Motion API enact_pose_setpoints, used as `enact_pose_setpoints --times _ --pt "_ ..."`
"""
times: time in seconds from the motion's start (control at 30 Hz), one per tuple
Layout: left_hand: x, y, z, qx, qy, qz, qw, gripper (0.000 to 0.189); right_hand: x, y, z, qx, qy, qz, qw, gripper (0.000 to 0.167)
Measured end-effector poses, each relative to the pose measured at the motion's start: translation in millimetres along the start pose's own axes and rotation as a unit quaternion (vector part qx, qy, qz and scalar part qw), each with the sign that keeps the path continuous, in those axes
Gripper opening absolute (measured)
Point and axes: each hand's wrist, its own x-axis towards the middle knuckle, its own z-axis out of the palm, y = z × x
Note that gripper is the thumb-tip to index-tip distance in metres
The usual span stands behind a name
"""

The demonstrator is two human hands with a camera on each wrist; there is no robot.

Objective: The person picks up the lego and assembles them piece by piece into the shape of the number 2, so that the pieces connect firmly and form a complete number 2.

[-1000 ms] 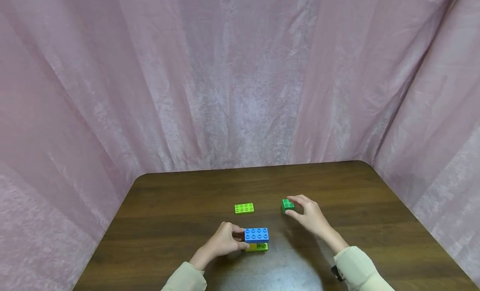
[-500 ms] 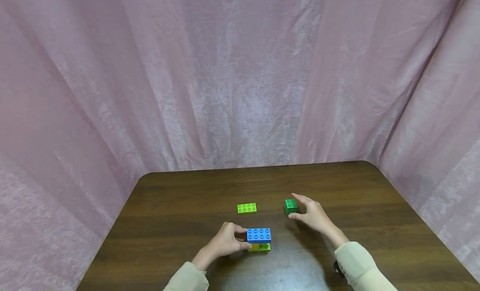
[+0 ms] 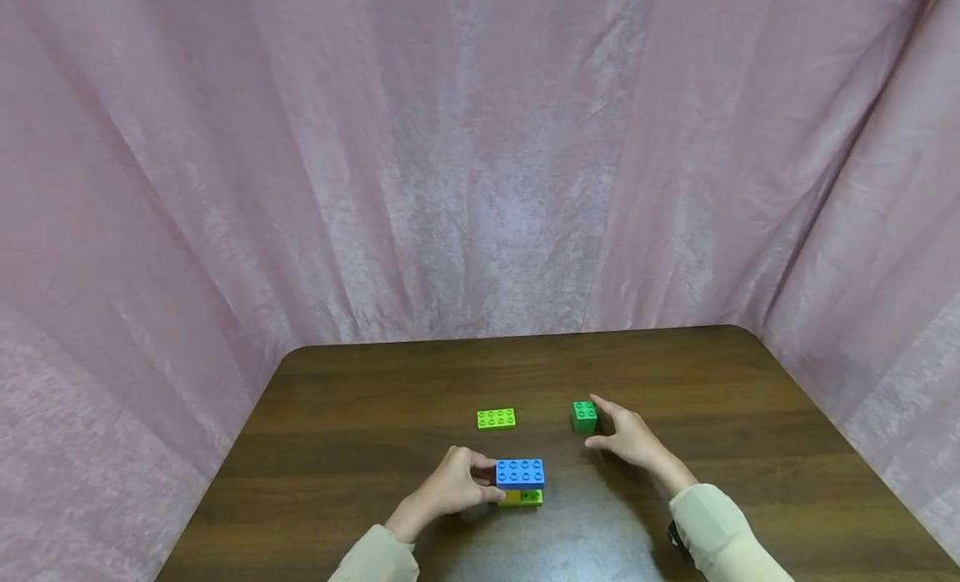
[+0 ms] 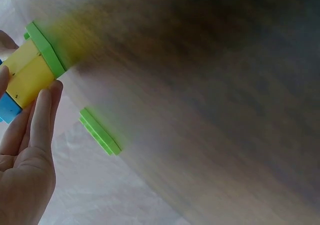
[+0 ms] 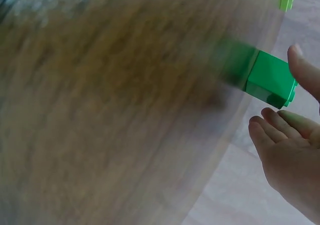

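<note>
A small stack stands on the table's near part: a lime-green plate (image 3: 534, 499) at the bottom, a yellow brick (image 4: 31, 75) on it, and a blue brick (image 3: 520, 475) on top. My left hand (image 3: 453, 484) grips this stack from its left side, thumb and fingers on opposite faces. To the right and farther back sits a green brick (image 3: 584, 417), studs up. Beside it is my right hand (image 3: 632, 440), its fingers and thumb spread apart and holding nothing. In the right wrist view the fingertips lie close to the green brick (image 5: 271, 79); whether any touches cannot be told.
A second lime-green plate (image 3: 496, 419) lies flat on the dark wooden table (image 3: 360, 398), behind the stack and left of the green brick. Pink curtains (image 3: 480, 165) hang behind the table's far edge and along the sides.
My right hand has drawn back from the green brick, its fingers no longer over the top. My left hand keeps its hold on the stack. The head view has shifted slightly.
</note>
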Motion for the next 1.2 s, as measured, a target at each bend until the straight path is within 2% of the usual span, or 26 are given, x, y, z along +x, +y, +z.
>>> enact_pose_setpoints --times 0.27,0.5,0.77,1.2 --pt "-1.7 -0.5 -2.5 -0.001 -0.003 0.017 0.9998 0.035 0.1 3.9 6.3 -0.007 0.032 0.005 0.9995 0.062" --pt "-3.2 -0.5 -1.2 -0.007 -0.003 0.016 0.9998 0.036 2.5 5.3 7.1 -0.016 0.064 -0.008 0.9978 0.049" --pt "-5.1 -0.2 -1.7 -0.012 -0.004 0.009 0.9999 0.037 4.0 4.4 9.0 0.012 0.067 -0.007 0.9977 0.036" --pt "-1.4 -0.4 -0.3 -0.009 -0.005 0.007 0.9999 0.036 -4.2 -3.8 4.0 0.049 0.051 -0.029 0.9971 0.033"
